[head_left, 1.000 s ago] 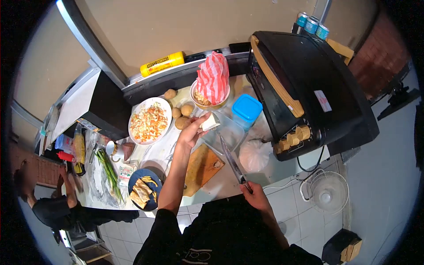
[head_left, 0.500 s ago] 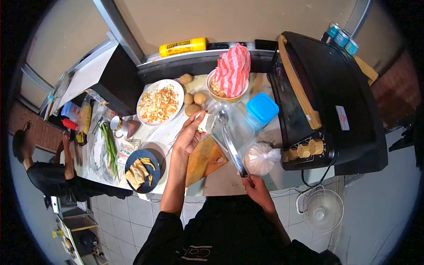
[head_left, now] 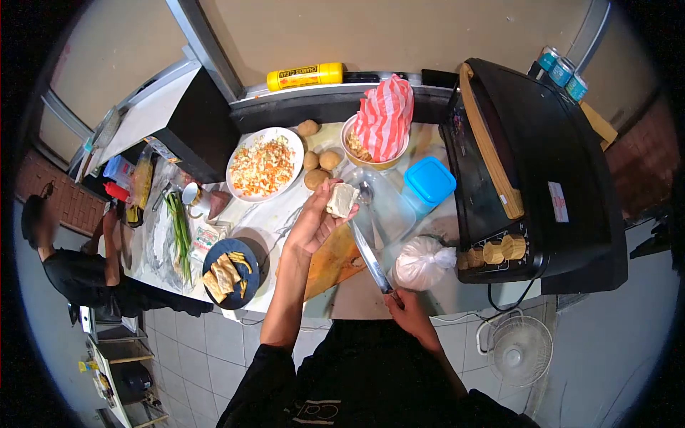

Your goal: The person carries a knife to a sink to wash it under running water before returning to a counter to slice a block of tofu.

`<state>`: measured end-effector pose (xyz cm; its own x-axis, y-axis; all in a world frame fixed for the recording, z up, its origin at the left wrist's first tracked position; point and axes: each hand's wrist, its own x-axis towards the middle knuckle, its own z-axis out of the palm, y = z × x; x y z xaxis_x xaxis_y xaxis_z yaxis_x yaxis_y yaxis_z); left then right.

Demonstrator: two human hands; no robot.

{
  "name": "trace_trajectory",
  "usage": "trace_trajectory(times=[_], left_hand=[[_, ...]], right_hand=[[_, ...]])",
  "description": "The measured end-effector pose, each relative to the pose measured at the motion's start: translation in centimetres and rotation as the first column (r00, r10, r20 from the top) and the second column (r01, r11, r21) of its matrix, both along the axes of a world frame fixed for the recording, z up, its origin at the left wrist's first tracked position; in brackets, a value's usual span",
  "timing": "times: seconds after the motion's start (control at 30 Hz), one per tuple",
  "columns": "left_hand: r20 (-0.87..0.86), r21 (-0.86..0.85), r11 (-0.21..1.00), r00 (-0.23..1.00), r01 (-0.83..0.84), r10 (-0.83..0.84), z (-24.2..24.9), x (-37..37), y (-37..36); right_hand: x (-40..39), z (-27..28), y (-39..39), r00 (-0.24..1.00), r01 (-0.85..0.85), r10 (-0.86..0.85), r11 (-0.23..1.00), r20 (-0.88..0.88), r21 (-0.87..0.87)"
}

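A pale block of tofu (head_left: 342, 200) is resting in the left hand (head_left: 314, 222), held above the bench (head_left: 371, 296) with the fingers (head_left: 318, 196) curling up around it. The right hand (head_left: 405, 314) is gripping a knife (head_left: 369, 253), fingers wrapped tight on the handle, the blade pointing up towards the block. Under the left hand a wooden cutting board (head_left: 334, 262) is lying on the bench. Just beyond the block a clear tub (head_left: 385, 210) is standing, with a blue lid (head_left: 429, 180) beside it. Potatoes (head_left: 320, 165) and a plate of chopped vegetables (head_left: 262, 165) are sitting further back. A white bag (head_left: 422, 261) is lying to the right of the knife.
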<state>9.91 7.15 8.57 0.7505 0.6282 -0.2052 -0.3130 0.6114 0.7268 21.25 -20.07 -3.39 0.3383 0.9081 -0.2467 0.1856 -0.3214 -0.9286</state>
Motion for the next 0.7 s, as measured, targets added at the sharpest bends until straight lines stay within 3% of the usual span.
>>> trace_trajectory(times=[0.1, 0.3, 0.4, 0.5, 0.6, 0.7], left_hand=[[0.087, 0.064, 0.996, 0.994, 0.056, -0.061, 0.3, -0.3, -0.4], [0.031, 0.238, 0.966, 0.993, 0.106, -0.116, 0.8, -0.6, -1.1], [-0.035, 0.348, 0.937, 0.999, 0.027, -0.016, 1.3, -0.3, -1.8], [-0.075, 0.584, 0.810, 0.989, -0.058, 0.125, 2.0, 0.3, -2.5], [-0.017, 0.691, 0.705, 0.971, -0.160, 0.237, 1.9, 0.9, -2.9], [-0.039, 0.742, 0.654, 0.965, -0.146, 0.259, 2.1, 1.0, -3.0]], right_hand=[[-0.4, 1.2, 0.4, 1.000, -0.010, 0.010, 1.000, 0.006, 0.001], [-0.7, 0.4, 1.2, 0.993, -0.084, 0.082, 0.996, 0.084, 0.017], [-0.7, 0.4, 1.7, 0.991, -0.103, 0.098, 0.993, 0.095, 0.049], [-0.6, 0.4, 2.2, 0.988, -0.121, 0.116, 0.991, 0.106, 0.048], [-0.7, -0.1, 2.6, 0.985, -0.134, 0.128, 0.990, 0.117, 0.042], [-0.6, -1.1, 2.8, 0.985, -0.116, 0.108, 0.992, 0.137, 0.046]])
